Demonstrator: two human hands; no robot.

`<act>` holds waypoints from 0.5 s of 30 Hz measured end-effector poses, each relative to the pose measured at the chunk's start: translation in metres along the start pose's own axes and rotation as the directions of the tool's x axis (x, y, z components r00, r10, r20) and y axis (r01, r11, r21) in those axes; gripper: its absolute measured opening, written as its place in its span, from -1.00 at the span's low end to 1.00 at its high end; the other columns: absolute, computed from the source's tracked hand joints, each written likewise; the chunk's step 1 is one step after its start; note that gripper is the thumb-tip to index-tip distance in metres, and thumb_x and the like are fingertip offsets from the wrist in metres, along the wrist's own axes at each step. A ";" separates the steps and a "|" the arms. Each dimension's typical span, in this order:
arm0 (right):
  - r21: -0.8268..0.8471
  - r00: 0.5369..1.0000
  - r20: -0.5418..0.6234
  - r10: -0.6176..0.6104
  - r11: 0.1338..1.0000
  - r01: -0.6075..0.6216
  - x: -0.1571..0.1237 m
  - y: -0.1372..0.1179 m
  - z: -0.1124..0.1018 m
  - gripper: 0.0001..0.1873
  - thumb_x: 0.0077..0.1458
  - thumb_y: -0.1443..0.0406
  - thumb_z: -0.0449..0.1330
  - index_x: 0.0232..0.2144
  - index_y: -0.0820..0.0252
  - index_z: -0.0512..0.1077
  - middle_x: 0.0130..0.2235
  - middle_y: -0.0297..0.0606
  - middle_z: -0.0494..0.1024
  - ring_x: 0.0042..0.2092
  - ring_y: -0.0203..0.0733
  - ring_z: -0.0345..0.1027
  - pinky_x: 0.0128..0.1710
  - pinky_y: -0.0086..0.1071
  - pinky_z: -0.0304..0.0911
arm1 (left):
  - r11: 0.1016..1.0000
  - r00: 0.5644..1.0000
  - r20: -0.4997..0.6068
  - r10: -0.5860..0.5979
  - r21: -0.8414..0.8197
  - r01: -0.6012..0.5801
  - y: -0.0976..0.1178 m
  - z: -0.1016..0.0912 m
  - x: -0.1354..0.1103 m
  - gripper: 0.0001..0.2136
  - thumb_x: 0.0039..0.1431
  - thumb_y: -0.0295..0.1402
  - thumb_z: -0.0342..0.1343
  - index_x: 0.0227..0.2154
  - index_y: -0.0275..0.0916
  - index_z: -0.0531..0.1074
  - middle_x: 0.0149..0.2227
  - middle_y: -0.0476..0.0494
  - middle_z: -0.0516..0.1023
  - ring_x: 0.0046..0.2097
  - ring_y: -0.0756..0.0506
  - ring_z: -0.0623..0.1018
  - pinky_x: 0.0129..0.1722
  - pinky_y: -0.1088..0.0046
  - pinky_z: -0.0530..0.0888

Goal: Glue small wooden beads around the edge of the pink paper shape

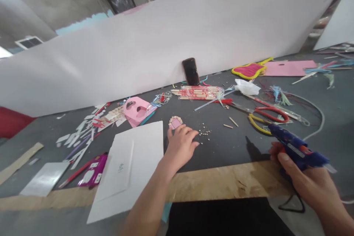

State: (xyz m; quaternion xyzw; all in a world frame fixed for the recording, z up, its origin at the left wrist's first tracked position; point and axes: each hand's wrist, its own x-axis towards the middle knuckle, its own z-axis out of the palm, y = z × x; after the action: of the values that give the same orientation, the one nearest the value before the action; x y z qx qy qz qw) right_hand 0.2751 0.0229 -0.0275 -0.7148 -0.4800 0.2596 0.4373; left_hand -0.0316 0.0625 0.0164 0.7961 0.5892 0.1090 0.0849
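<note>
My left hand point(181, 143) is palm down on the dark table, fingers apart. Its fingers lie at the near edge of a small pink piece point(176, 122) rimmed with pale beads, partly covering it. Loose beads point(204, 132) are scattered just right of these fingers. At the right, my right hand point(300, 177) is wrapped round the handle of a blue glue gun point(294, 145), held above the table's front edge with its nozzle toward the upper left. Two short stick pieces point(233, 121) lie between the hands, beyond the beads.
A white foam board point(146, 151) lies left of my left forearm. Red-and-yellow scissors point(272, 114) and a cable point(322, 114) lie near the glue gun. Behind are bagged sticks point(197, 92) and a phone point(190, 71) leaning on a white partition point(155, 51). Paper strips point(83, 129) litter the left.
</note>
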 end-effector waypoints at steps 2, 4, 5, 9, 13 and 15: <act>-0.012 0.997 0.064 0.052 0.999 -0.052 0.001 0.001 0.000 -0.52 -0.28 -0.05 0.19 -0.36 0.13 0.50 -0.41 -0.20 0.63 -0.34 0.04 0.53 -0.41 -0.28 0.44 | 0.999 0.998 0.051 0.036 0.008 -0.037 0.001 0.002 0.015 -0.81 0.16 -0.39 0.10 -0.16 -0.08 0.45 -0.09 -0.09 0.53 0.09 -0.20 0.36 0.16 -0.06 0.01; -0.035 0.993 0.090 0.080 0.996 -0.077 0.001 -0.001 -0.001 -0.50 -0.30 -0.06 0.18 -0.37 0.13 0.51 -0.39 -0.20 0.63 -0.30 0.08 0.52 -0.35 -0.22 0.43 | 0.998 0.997 0.064 0.050 0.029 -0.052 0.000 0.003 0.027 -0.83 0.15 -0.43 0.10 -0.21 -0.09 0.47 -0.15 -0.08 0.54 0.05 -0.19 0.39 0.14 -0.04 0.02; -0.055 0.993 0.088 0.077 0.996 -0.072 0.002 -0.002 -0.002 -0.51 -0.30 -0.07 0.18 -0.38 0.13 0.51 -0.39 -0.19 0.63 -0.29 0.10 0.52 -0.33 -0.20 0.43 | 0.998 0.997 0.065 0.051 0.037 -0.054 -0.001 0.003 0.031 -0.85 0.14 -0.44 0.11 -0.24 -0.10 0.48 -0.17 -0.08 0.55 0.03 -0.18 0.40 0.13 -0.02 0.04; -0.104 0.993 0.110 0.043 0.994 -0.032 -0.001 -0.009 -0.004 -0.53 -0.25 -0.06 0.15 -0.41 0.15 0.52 -0.39 -0.17 0.63 -0.29 0.10 0.52 -0.30 -0.20 0.40 | 0.998 0.998 0.060 0.032 0.056 -0.036 -0.003 0.009 0.038 -0.94 0.12 -0.44 0.13 -0.37 -0.15 0.48 -0.24 -0.08 0.54 -0.02 -0.19 0.42 0.11 0.00 0.06; -0.080 0.991 0.131 0.026 0.997 -0.015 -0.003 -0.012 -0.004 -0.54 -0.23 -0.06 0.16 -0.40 0.15 0.51 -0.42 -0.18 0.62 -0.33 0.04 0.52 -0.31 -0.26 0.40 | 0.999 0.999 0.053 0.009 0.046 -0.011 -0.003 0.023 0.038 -0.96 0.13 -0.39 0.14 -0.38 -0.17 0.48 -0.25 -0.09 0.54 -0.07 -0.19 0.45 0.09 -0.01 0.07; -0.090 0.990 0.141 0.028 0.996 -0.016 -0.001 -0.012 -0.004 -0.52 -0.24 -0.09 0.17 -0.42 0.15 0.50 -0.43 -0.18 0.61 -0.33 0.03 0.51 -0.31 -0.27 0.40 | 1.000 0.999 0.052 0.008 0.029 -0.010 -0.003 0.027 0.038 -0.94 0.15 -0.39 0.12 -0.40 -0.18 0.48 -0.24 -0.10 0.54 -0.08 -0.18 0.45 0.08 0.01 0.10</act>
State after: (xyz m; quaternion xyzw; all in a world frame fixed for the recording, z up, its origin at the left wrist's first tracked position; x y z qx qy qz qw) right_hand 0.2728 0.0225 -0.0151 -0.7185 -0.5130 0.2930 0.3671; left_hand -0.0165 0.0999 -0.0080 0.8024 0.5848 0.0800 0.0879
